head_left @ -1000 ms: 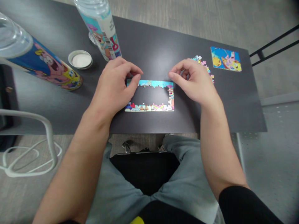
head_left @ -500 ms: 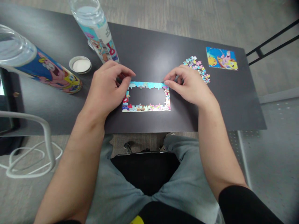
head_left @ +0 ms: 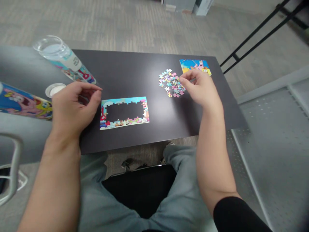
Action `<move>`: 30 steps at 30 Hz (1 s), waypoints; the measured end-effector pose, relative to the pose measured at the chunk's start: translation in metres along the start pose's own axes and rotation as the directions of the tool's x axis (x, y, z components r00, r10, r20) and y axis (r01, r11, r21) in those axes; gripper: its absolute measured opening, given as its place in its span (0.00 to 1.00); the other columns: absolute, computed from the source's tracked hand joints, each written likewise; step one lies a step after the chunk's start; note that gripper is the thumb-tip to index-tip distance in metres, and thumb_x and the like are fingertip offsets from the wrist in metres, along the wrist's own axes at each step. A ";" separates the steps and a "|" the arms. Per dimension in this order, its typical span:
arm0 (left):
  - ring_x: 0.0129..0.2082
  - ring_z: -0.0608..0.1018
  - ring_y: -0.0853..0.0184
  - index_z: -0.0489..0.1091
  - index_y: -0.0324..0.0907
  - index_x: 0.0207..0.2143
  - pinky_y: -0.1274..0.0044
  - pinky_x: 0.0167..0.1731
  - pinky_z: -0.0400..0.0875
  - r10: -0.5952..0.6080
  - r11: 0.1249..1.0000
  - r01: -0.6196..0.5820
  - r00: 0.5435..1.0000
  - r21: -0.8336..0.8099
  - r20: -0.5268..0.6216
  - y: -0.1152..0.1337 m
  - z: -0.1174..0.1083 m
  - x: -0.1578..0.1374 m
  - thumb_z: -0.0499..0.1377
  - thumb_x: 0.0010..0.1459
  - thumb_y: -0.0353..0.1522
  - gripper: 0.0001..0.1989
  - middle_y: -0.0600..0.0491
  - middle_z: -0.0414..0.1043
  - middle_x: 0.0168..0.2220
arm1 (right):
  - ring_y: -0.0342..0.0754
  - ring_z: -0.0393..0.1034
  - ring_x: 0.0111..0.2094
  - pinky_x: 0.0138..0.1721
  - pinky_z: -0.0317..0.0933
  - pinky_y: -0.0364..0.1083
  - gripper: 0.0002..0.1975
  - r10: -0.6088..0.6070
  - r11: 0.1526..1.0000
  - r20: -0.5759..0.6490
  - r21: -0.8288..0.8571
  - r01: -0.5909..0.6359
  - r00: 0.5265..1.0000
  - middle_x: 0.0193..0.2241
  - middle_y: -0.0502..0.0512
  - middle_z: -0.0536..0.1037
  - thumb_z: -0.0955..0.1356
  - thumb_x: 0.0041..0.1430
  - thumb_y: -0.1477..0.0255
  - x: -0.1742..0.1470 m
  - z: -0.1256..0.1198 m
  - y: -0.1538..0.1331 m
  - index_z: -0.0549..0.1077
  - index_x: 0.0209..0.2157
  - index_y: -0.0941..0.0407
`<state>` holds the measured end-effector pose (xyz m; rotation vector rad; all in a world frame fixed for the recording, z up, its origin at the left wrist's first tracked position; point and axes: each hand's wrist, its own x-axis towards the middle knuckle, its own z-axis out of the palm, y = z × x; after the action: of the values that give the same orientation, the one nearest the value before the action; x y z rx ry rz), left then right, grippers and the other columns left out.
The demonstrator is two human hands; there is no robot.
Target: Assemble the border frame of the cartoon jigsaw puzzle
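Note:
The border of a jigsaw puzzle lies joined as a rectangle on the dark table, its middle showing bare tabletop. My left hand hovers just off its upper left corner, fingers loosely curled, thumb and index finger slightly apart with nothing visible in them. Further right, a heap of loose jigsaw pieces in pink, blue and yellow is spread out. At the right edge of that heap is my right hand, thumb and index finger a little apart; no piece shows between them. Whether it touches a piece is unclear.
A cartoon picture card lies behind my right hand, partly covered by it. On the left stand a clear-topped printed bottle and a second cartoon-printed bottle, with a round white lid between them. A white cable loops at lower left.
My right hand has left the border's upper right corner and moved right to the loose pieces. My left hand has drawn slightly away from the border. The view has turned to the right.

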<state>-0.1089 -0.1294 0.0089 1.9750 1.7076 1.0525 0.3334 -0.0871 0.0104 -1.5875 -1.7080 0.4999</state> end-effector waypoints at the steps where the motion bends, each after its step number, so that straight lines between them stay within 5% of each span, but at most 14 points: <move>1: 0.41 0.75 0.59 0.86 0.62 0.48 0.49 0.50 0.75 -0.001 1.000 0.001 1.000 0.005 -0.010 -0.001 0.000 0.001 0.73 0.74 0.53 0.10 0.60 0.79 0.41 | 0.56 0.79 0.42 0.51 0.73 0.59 0.03 0.024 1.000 0.011 -0.011 -0.024 1.000 0.46 0.58 0.89 0.77 0.76 0.70 -0.001 0.000 0.002 0.87 0.47 0.52; 8: 0.38 0.73 0.63 0.75 0.53 0.41 0.57 0.45 0.73 0.018 0.997 -0.015 0.999 0.069 -0.049 -0.001 -0.001 0.003 0.68 0.76 0.63 0.26 0.62 0.75 0.36 | 0.59 0.81 0.47 0.63 0.76 0.64 0.03 0.133 0.991 0.027 -0.032 -0.132 0.991 0.44 0.57 0.88 0.78 0.74 0.72 -0.001 -0.001 0.017 0.84 0.45 0.51; 13: 0.38 0.70 0.66 0.72 0.50 0.41 0.64 0.43 0.70 -0.057 0.988 0.060 0.998 0.146 -0.023 0.014 -0.005 0.004 0.64 0.76 0.70 0.34 0.62 0.71 0.32 | 0.57 0.79 0.41 0.52 0.77 0.60 0.03 0.224 0.974 0.167 -0.010 -0.226 0.960 0.42 0.56 0.85 0.77 0.77 0.73 -0.003 0.000 0.017 0.83 0.45 0.51; 17: 0.39 0.72 0.66 0.71 0.50 0.42 0.68 0.41 0.67 -0.122 0.974 0.117 0.992 0.192 0.014 0.029 -0.012 0.004 0.66 0.63 0.82 0.45 0.61 0.69 0.32 | 0.58 0.81 0.42 0.54 0.76 0.59 0.05 0.178 0.984 0.189 -0.028 -0.176 0.966 0.39 0.54 0.84 0.77 0.77 0.75 -0.001 0.003 0.015 0.85 0.50 0.51; 20: 0.39 0.72 0.68 0.71 0.49 0.43 0.69 0.43 0.67 -0.142 0.962 0.129 0.989 0.241 0.035 0.031 -0.017 0.003 0.60 0.66 0.85 0.48 0.61 0.69 0.33 | 0.61 0.84 0.49 0.60 0.76 0.60 0.12 0.153 0.988 0.183 -0.063 -0.144 0.971 0.44 0.57 0.86 0.76 0.79 0.74 0.000 0.009 0.011 0.88 0.58 0.52; 26: 0.41 0.76 0.63 0.73 0.48 0.40 0.66 0.46 0.69 -0.104 0.946 0.108 0.994 0.307 -0.031 0.012 -0.010 0.008 0.63 0.78 0.66 0.32 0.58 0.72 0.34 | 0.69 0.85 0.66 0.74 0.76 0.67 0.21 0.231 0.961 0.216 -0.206 -0.187 0.949 0.64 0.67 0.85 0.76 0.87 0.68 -0.008 0.011 -0.014 0.91 0.74 0.47; 30: 0.35 0.74 0.59 0.71 0.48 0.33 0.65 0.44 0.65 -0.097 0.933 0.147 0.982 0.327 -0.164 0.000 0.002 0.015 0.60 0.72 0.44 0.15 0.53 0.69 0.29 | 0.65 0.86 0.70 0.77 0.75 0.63 0.21 0.255 0.958 0.238 -0.194 -0.211 0.937 0.70 0.67 0.82 0.77 0.89 0.68 -0.014 0.010 -0.033 0.90 0.76 0.46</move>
<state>-0.1068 -0.1149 0.0121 1.9930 2.1872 0.9284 0.3032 -0.1042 0.0241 -1.9308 -1.7996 0.7288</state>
